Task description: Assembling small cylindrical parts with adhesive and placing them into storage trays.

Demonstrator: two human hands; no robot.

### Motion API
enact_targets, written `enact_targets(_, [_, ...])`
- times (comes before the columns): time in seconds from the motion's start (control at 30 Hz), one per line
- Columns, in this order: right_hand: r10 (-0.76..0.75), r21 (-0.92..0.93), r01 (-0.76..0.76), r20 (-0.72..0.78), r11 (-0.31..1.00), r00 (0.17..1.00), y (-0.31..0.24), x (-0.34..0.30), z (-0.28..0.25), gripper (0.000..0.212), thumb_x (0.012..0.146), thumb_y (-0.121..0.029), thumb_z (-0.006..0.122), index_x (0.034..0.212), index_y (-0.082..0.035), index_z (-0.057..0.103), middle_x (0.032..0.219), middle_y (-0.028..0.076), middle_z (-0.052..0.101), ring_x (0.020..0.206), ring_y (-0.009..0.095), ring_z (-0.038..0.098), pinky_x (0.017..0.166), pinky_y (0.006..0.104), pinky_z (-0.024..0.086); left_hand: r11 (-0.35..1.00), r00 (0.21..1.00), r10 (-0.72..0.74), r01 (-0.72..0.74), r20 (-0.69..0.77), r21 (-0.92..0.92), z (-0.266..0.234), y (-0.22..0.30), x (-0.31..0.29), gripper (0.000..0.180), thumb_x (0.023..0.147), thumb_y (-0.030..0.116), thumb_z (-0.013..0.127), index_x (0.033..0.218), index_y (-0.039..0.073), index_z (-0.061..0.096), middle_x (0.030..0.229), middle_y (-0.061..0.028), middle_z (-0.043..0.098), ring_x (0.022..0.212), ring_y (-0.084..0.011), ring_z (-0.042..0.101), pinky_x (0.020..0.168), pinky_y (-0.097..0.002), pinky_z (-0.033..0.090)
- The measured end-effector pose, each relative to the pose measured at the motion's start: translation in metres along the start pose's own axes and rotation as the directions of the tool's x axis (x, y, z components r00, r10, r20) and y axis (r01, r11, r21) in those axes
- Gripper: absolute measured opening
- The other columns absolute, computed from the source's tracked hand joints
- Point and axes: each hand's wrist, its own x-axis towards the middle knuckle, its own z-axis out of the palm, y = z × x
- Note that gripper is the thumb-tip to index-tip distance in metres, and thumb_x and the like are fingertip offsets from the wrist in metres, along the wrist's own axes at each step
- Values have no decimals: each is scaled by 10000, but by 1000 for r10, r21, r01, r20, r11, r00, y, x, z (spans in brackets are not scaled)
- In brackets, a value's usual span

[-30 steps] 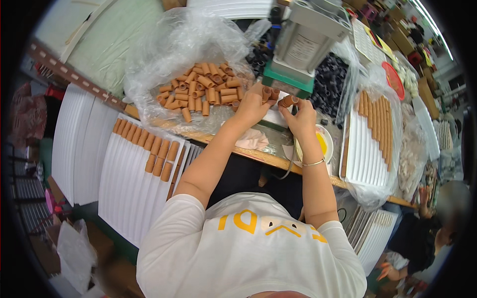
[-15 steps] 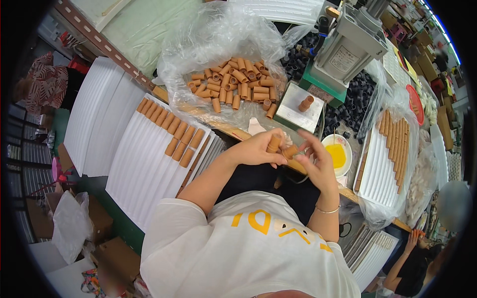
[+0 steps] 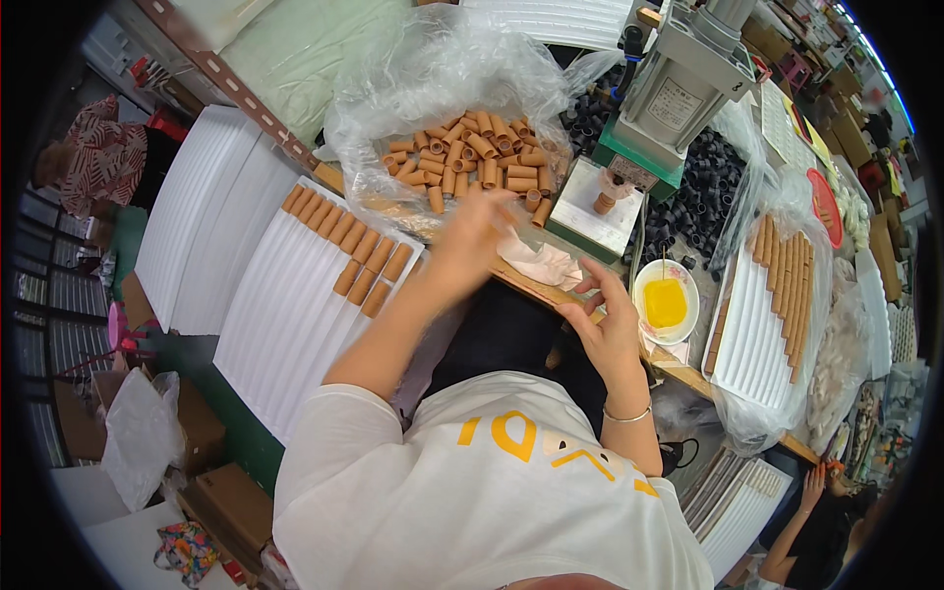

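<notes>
My left hand (image 3: 475, 236) is smeared by motion at the near edge of a heap of short brown tubes (image 3: 482, 147) on clear plastic; its fingers and anything in them cannot be made out. Over the bench edge, my right hand (image 3: 612, 323) has thumb and fingers apart, with nothing visible between them. A crumpled pale cloth (image 3: 541, 264) lies between the hands. Beyond it, a brown tube (image 3: 603, 204) stands on the metal plate (image 3: 580, 221) of a green and grey press (image 3: 674, 103). Beside my right hand sits a white bowl (image 3: 644, 320) with a yellow block (image 3: 666, 303).
At left, a white ridged tray (image 3: 270, 324) carries rows of brown tubes. Another ridged tray (image 3: 752, 369) at right holds long brown rods. Black rings (image 3: 698, 192) are piled behind the press. Another person's arm (image 3: 795, 531) shows at lower right.
My left hand has moved away from my right, forward toward the tube heap. The tubes held between my hands are out of sight. My right hand's fingers are now empty.
</notes>
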Motion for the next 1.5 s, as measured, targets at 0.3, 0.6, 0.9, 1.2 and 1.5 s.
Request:
enact_targets(0.3, [133, 198, -112, -97, 974, 986, 5, -12, -13, 89, 883, -63, 654, 932, 5, 684, 782, 17, 643, 710, 81, 564, 675, 218, 451, 715, 307, 8, -668, -952, -209, -279, 32, -15, 318, 892, 12, 655, 1145, 15, 462, 987, -108, 577, 899, -198, 610, 925, -423, 537])
enact_targets(0.6, [48, 132, -48, 2, 990, 999, -10, -11, 3, 83, 885, -60, 656, 912, 17, 674, 757, 12, 629, 720, 76, 556, 681, 216, 443, 751, 316, 17, -630, -948, -197, -316, 19, -52, 331, 869, -5, 677, 1130, 22, 475, 988, -118, 593, 902, -227, 630, 920, -443, 541])
enact_targets(0.9, [98, 70, -85, -205, 994, 974, 8, -17, -29, 63, 831, -35, 692, 871, 13, 685, 719, 54, 635, 650, 116, 567, 624, 243, 436, 960, 974, -26, 87, -225, 265, -158, -70, 13, 225, 811, -1, 672, 1022, 24, 599, 959, -84, 650, 891, -216, 618, 804, -305, 477])
enact_targets(1.2, [319, 39, -336, -437, 941, 841, 54, -39, -99, 115, 916, -85, 632, 934, 11, 692, 799, 13, 658, 725, 67, 581, 696, 212, 457, 897, 992, 42, -91, 120, 433, -73, -119, 49, 186, 723, -53, 608, 875, 33, 544, 873, -156, 604, 914, -376, 561, 795, -444, 446])
enact_targets(1.5, [-55, 129, 58, -27, 990, 998, -8, 49, -1, 63, 821, -40, 701, 842, 13, 677, 703, 82, 614, 609, 146, 548, 598, 271, 439, 940, 804, -68, -147, -591, -308, -137, -60, 15, 174, 883, 17, 632, 1042, 36, 563, 1025, -76, 635, 1012, -220, 612, 874, -383, 507])
